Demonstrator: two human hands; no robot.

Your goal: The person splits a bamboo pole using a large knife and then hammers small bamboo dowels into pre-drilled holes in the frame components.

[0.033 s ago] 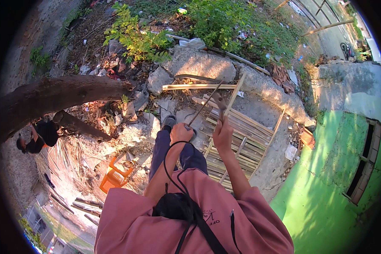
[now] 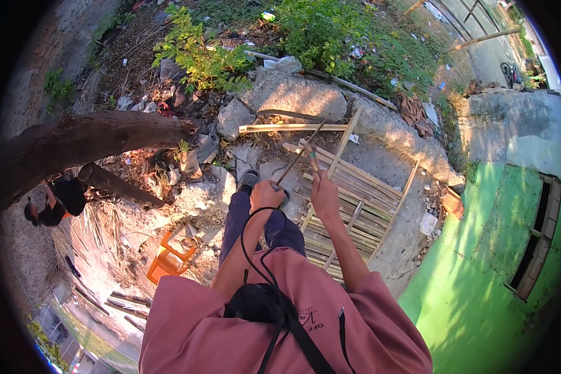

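Observation:
My left hand point(image 2: 266, 196) is closed round the near end of a long, thin, dark rod point(image 2: 294, 164). The rod slants away to the upper right. In my right hand point(image 2: 325, 198), the fingers are wrapped round the handle of a hammer point(image 2: 314, 161). Its head lies close beside the middle of the rod; whether they touch I cannot tell. Under and beyond my right hand lies a panel of bamboo slats point(image 2: 355, 212), crossed by thin battens. A pale strip point(image 2: 293, 127) lies across the panel's far left corner.
Broken concrete blocks point(image 2: 299, 93) line the far side, with bushes behind. A thick trunk point(image 2: 93, 134) reaches in from the left, near a crouching person point(image 2: 59, 202). An orange plastic chair point(image 2: 168, 258) lies at the lower left. A green wall point(image 2: 480, 262) stands right.
The hammer in my right hand has swung left, and its head is now nearer the rod. My left hand and the rod have hardly moved.

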